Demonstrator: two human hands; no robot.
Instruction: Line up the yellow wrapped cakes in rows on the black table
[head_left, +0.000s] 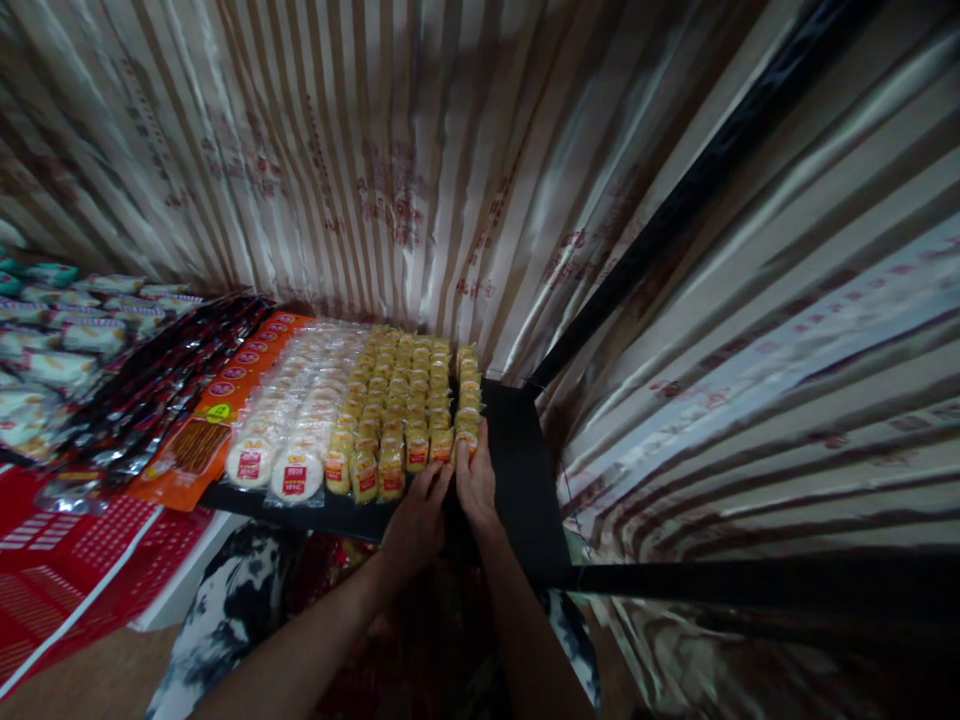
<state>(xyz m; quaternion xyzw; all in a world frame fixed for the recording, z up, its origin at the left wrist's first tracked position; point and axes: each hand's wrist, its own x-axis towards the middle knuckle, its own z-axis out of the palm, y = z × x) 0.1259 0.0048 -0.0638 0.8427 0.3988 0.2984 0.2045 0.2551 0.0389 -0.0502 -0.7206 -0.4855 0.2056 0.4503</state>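
Rows of small yellow wrapped snack packets point(390, 400) with red labels stand on a black shelf point(517, 450). A single row of the same packets point(469, 390) stands to their right, across a narrow gap. My right hand point(476, 485) is at the front of that single row, thumb in front and fingers along its right side, closed on the front packet. Beside it, my left hand point(421, 515) has its fingers bent together at the bottom of the neighbouring row's front packet point(441, 446). Whether the left fingers hold anything is hidden.
Left of the yellow packets lie round white wrapped crackers point(298, 474), orange snack bags point(187, 450), dark shiny packets point(150, 380) and white packets point(67, 350). A red basket point(67, 560) is at the lower left. Striped sheeting point(375, 150) hangs behind; a black post point(660, 220) rises at right.
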